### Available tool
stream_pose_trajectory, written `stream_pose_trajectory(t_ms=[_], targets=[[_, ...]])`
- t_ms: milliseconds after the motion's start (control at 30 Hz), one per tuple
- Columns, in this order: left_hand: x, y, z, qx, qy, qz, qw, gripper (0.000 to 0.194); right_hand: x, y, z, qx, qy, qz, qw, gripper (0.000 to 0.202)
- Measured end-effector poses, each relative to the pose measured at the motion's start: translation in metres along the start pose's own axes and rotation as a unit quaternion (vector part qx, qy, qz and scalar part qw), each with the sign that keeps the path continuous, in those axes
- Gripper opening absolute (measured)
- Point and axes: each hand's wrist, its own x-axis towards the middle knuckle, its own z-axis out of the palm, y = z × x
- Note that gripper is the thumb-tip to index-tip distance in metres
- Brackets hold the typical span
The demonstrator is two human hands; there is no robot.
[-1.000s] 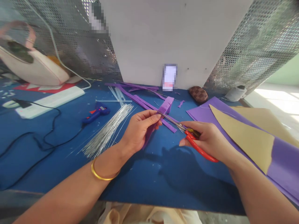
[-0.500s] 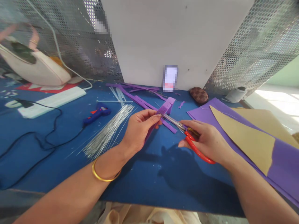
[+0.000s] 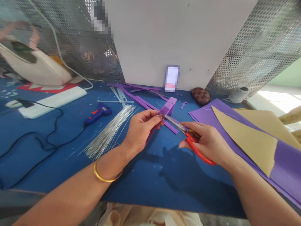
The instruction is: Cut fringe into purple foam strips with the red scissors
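Observation:
My left hand (image 3: 144,127) pinches a folded purple paper strip (image 3: 168,106) between thumb and fingers, above the middle of the blue table. My right hand (image 3: 204,139) has its fingers in the handles of red-handled scissors (image 3: 197,150). The scissor blades point left and meet the strip close beside my left thumb; whether they are cutting into it I cannot tell. Cut purple strips (image 3: 141,101) lie on the table behind my hands. A bundle of silver wires (image 3: 110,133) rests just left of my left hand.
On the left are a blue glue gun (image 3: 97,113) with its black cord, a white power strip (image 3: 53,102) and a pale handbag (image 3: 44,66). Purple sheets (image 3: 285,166) and tan paper (image 3: 246,135) lie right. A phone (image 3: 172,78) leans on the white panel, near a checked pouch (image 3: 200,95).
Both hands, the strip and the scissors hold nearly the same place. A tan shape has come into view at the right edge.

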Motion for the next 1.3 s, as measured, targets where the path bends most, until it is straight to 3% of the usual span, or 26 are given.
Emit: stream_pose_trajectory(t_ms=[567,800,1300], targets=[[-0.0006,0.0009,0.0006,0.019,0.003,0.009,1.000,0.009,0.0001,-0.0010,0.0001,-0.007,0.002,-0.010,1.000,0.051],[-0.0009,0.0015,0.0022,0.004,0.022,-0.012,1.000,0.010,-0.0004,-0.0015,-0.0023,-0.011,0.007,-0.024,1.000,0.048],[0.0011,-0.0001,-0.0023,-0.017,0.002,-0.053,0.998,0.012,0.0001,-0.0001,-0.0055,0.014,-0.011,-0.020,1.000,0.045]])
